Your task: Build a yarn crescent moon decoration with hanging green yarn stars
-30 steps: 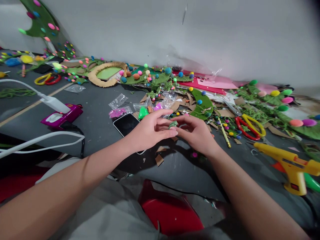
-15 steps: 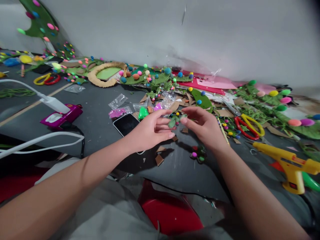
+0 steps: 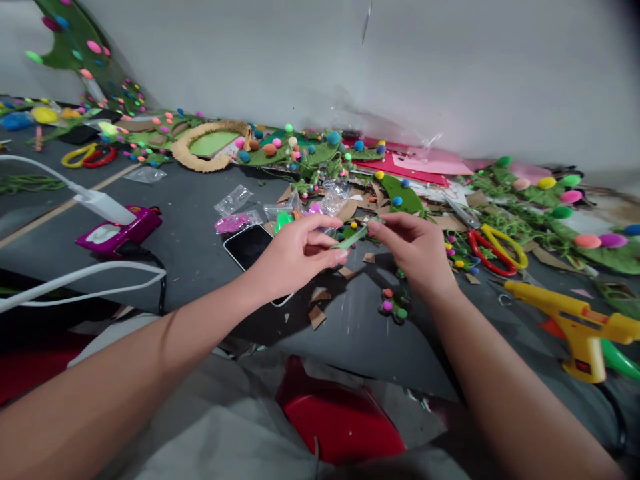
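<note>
A thin green felt-like strip (image 3: pixel 354 238) stretches slantwise between my two hands, above the middle of the table. Its lower left end lies at the thumb and curled fingers of my left hand (image 3: pixel 297 259), which are closed on it. My right hand (image 3: pixel 414 250) pinches the upper right end between thumb and forefinger; the other fingers are bent. Under my left wrist lies a phone (image 3: pixel 250 248) with a dark screen. Below my right hand rests a small cluster of coloured pompoms (image 3: pixel 394 307). Brown scraps (image 3: pixel 317 317) lie on the table just in front of my hands.
To the right are a yellow glue gun (image 3: pixel 575 320) and scissors (image 3: pixel 495 250) with red and yellow handles. A purple device (image 3: pixel 123 233) with a white plug and cables sits left. Green pieces with pompoms (image 3: pixel 315 157), plastic bags (image 3: pixel 234 199) and a beige ring (image 3: pixel 187 152) line the back.
The green piece between my hands has turned from a bunched leaf-like shape to a drawn-out strip. My left fingers have closed in on it; my right hand has barely shifted.
</note>
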A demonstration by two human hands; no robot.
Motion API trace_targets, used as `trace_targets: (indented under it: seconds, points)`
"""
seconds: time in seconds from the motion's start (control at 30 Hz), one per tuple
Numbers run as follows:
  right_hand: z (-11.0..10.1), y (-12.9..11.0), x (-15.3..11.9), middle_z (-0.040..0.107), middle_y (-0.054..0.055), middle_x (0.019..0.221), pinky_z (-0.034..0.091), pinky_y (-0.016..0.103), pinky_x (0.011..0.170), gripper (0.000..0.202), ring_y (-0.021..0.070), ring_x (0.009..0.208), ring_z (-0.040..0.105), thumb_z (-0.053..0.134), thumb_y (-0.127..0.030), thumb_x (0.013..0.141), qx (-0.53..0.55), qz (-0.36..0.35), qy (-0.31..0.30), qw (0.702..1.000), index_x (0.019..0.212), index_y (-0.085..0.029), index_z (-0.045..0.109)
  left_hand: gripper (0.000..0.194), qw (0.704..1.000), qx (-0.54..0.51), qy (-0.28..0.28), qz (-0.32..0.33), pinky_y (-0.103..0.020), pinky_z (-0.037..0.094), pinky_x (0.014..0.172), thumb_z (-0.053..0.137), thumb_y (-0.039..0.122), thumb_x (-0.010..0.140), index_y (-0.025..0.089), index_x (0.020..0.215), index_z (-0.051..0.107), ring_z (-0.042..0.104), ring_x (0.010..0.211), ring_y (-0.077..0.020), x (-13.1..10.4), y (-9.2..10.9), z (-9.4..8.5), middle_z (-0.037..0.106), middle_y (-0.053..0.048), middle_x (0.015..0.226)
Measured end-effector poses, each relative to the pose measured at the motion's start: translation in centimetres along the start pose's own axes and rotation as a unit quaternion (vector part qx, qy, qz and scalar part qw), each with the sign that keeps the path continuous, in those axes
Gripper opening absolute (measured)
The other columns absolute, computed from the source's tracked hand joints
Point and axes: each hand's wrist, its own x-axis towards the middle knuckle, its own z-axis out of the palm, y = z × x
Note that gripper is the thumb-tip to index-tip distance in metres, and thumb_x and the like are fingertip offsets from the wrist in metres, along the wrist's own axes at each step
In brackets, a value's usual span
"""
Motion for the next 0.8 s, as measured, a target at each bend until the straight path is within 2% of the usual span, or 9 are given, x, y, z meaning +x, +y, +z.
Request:
trace_targets:
  seconds: [0.07, 0.17, 0.27, 0.37, 0.47, 0.6, 0.7, 0.8]
  points:
    - [-0.3, 0.0, 0.2, 0.076, 0.004, 0.086, 0.053, 0.029, 0.069, 0.031, 0.0161, 0.076, 0.066, 0.082, -0.044, 0.078, 0.0, 0.004, 0.003, 1.0, 0.096, -0.02, 0.078, 0.057, 1.0, -0.001, -0.003, -0.006, -0.043, 0.06, 0.096, 0.081, 0.026, 0.082, 0.017, 0.132, 0.055, 0.076, 0.104, -0.0261, -0.1, 0.1, 0.0, 0.075, -0.014, 0.117]
    - [0.4, -0.1, -0.3, 0.076, 0.004, 0.096, 0.054, 0.029, 0.072, 0.04, 0.0167, 0.083, 0.068, 0.084, -0.044, 0.076, 0.013, 0.007, -0.079, 0.997, 0.109, -0.021, 0.076, 0.063, 1.0, -0.019, 0.0, -0.005, -0.043, 0.059, 0.101, 0.083, 0.022, 0.079, 0.016, 0.134, 0.052, 0.071, 0.116, -0.0275, -0.2, 0.2, 0.0, 0.069, -0.016, 0.13]
    - [1.6, -0.2, -1.1, 0.076, 0.006, 0.104, 0.055, 0.031, 0.076, 0.041, 0.0182, 0.09, 0.069, 0.082, -0.042, 0.079, 0.026, -0.006, -0.151, 0.988, 0.115, -0.022, 0.074, 0.059, 0.999, -0.041, -0.012, 0.001, -0.042, 0.059, 0.098, 0.08, 0.02, 0.081, 0.015, 0.133, 0.052, 0.073, 0.11, -0.0253, -0.1, 0.1, 0.1, 0.074, -0.012, 0.118]
    - [2.2, -0.3, -1.5, 0.075, 0.005, 0.105, 0.054, 0.03, 0.077, 0.027, 0.0176, 0.091, 0.068, 0.076, -0.038, 0.086, 0.007, -0.053, -0.173, 0.983, 0.108, -0.022, 0.077, 0.06, 1.0, -0.025, -0.015, 0.003, -0.04, 0.06, 0.095, 0.081, 0.023, 0.081, 0.016, 0.133, 0.052, 0.076, 0.1, -0.0237, 0.0, 0.0, -0.1, 0.078, -0.009, 0.105]
    - [1.8, -0.3, -1.3, 0.076, 0.003, 0.094, 0.053, 0.03, 0.075, 0.018, 0.0171, 0.085, 0.067, 0.077, -0.038, 0.085, -0.002, -0.065, -0.16, 0.985, 0.094, -0.021, 0.077, 0.056, 0.999, 0.03, -0.001, 0.011, -0.039, 0.059, 0.09, 0.082, 0.029, 0.082, 0.017, 0.13, 0.057, 0.076, 0.093, -0.0238, 0.1, 0.0, -0.2, 0.079, -0.006, 0.094]
    - [0.4, 0.0, -0.3, 0.074, 0.002, 0.081, 0.053, 0.03, 0.068, 0.023, 0.0159, 0.073, 0.065, 0.081, -0.041, 0.079, -0.004, -0.025, -0.064, 0.998, 0.087, -0.02, 0.075, 0.05, 0.999, 0.041, 0.003, 0.007, -0.039, 0.06, 0.088, 0.079, 0.03, 0.084, 0.017, 0.128, 0.059, 0.077, 0.091, -0.0241, 0.0, 0.2, -0.2, 0.08, -0.007, 0.092]
    - [-0.4, 0.2, 0.3, 0.075, 0.003, 0.085, 0.054, 0.03, 0.071, 0.027, 0.0161, 0.077, 0.067, 0.081, -0.043, 0.08, -0.008, -0.014, -0.019, 1.0, 0.094, -0.02, 0.077, 0.058, 1.0, 0.006, -0.01, 0.0, -0.043, 0.058, 0.098, 0.081, 0.028, 0.082, 0.017, 0.132, 0.055, 0.075, 0.104, -0.026, -0.2, 0.0, -0.2, 0.077, -0.012, 0.112]
    - [-0.1, 0.0, 0.0, 0.076, 0.005, 0.099, 0.055, 0.031, 0.075, 0.037, 0.018, 0.086, 0.069, 0.081, -0.045, 0.079, 0.01, -0.012, -0.057, 0.998, 0.108, -0.023, 0.076, 0.067, 1.0, -0.018, -0.009, -0.002, -0.047, 0.056, 0.103, 0.084, 0.024, 0.078, 0.017, 0.136, 0.051, 0.073, 0.112, -0.0277, -0.2, -0.1, -0.1, 0.074, -0.014, 0.121]
